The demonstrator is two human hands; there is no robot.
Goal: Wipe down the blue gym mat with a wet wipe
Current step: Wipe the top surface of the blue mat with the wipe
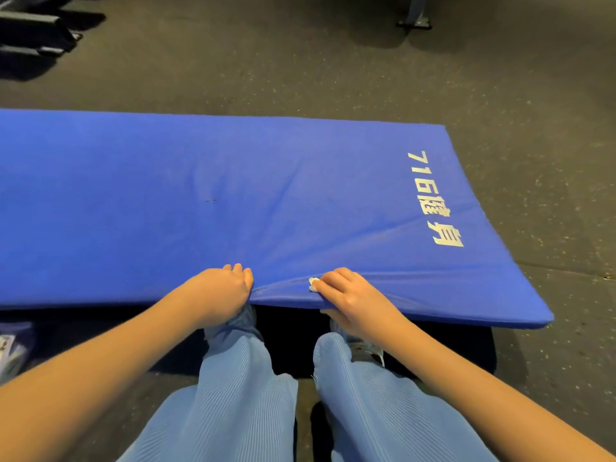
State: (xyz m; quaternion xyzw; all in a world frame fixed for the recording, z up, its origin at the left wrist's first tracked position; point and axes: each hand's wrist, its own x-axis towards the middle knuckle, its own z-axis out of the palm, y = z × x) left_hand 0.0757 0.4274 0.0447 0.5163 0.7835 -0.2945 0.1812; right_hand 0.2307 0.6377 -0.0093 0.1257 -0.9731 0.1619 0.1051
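Down on the dark floor (pixel 333 78) lies the blue gym mat (pixel 200 195), long from left to right. Its near edge is lifted a little off the floor. Both hands hold that near edge. The left hand (pixel 223 290) is curled round the edge, with its fingers on top. The right hand (pixel 350 295) is close by on the right and grips the edge too, with its thumb under and its fingers on top. It also presses a small white wet wipe (pixel 313 283) against the mat. White writing (pixel 433 198) is on the right end of the mat. Legs in light blue trousers (pixel 233 395) stand at the near side.
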